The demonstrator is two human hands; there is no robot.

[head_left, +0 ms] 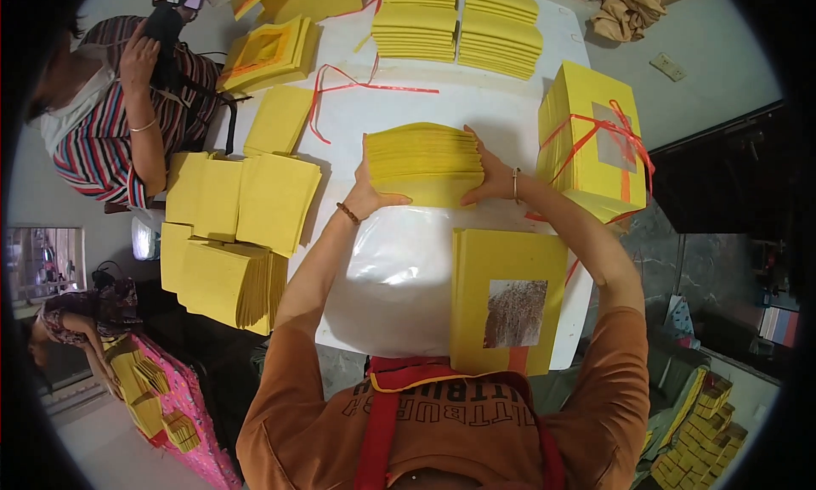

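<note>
Between my two hands a thick stack of yellow paper stands with its many layered edges facing up. My left hand grips its left end, thumb lying along the near side. At the right end my right hand presses in, with the thumb at the near corner. Both hands are closed on the stack over the white table. A clear plastic sheet lies just nearer to me. Close to my right forearm is a yellow pile with a grey-brown patch on top.
Yellow stacks cover the left side of the table. Rows of yellow bundles line the far edge. At right stands a yellow block tied with red ribbon. Loose red ribbon lies beyond my hands. A person in stripes is at the left.
</note>
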